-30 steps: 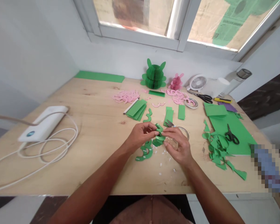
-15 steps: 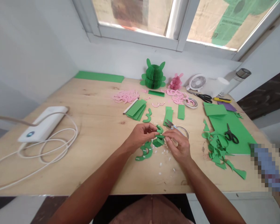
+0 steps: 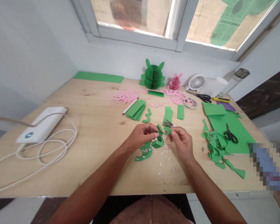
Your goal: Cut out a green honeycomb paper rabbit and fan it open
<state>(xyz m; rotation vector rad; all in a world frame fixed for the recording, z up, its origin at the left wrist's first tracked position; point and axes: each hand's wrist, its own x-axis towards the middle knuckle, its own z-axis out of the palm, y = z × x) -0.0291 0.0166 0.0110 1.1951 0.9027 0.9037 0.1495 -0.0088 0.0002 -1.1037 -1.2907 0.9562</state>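
The left hand [image 3: 143, 137], at the centre of the frame, pinches a curved green paper bundle [image 3: 158, 143] between thumb and fingers; its lower folds hang out just beneath the fingertips. The right hand [image 3: 182, 143], just right of centre, closes thumb and forefinger on a green paper piece [image 3: 167, 130] at the bundle's upper right. Both grips are narrow. The pieces are small and the fingers cover their edges, so whether that piece is joined to the bundle or separate I cannot tell.

The step in hand looks like working one layer against the others, by parting or fitting it. Green wavy cut-outs [image 3: 142, 154] with short white strips lie on the table [image 3: 88, 168] just below and left of the bundle, and white scraps [image 3: 160, 164] are scattered below the hands; from these I judge that the layers are stuck together with adhesive strips.

The next move calls for a steady left pinch while the right fingertips line up the piece's curved edge before any pressing, since a layer stuck askew would be hard to shift. Small scissors [image 3: 168, 123] lie just above the right fingertips. At upper centre, a pleated green figure [image 3: 153, 77] stands by the wall.
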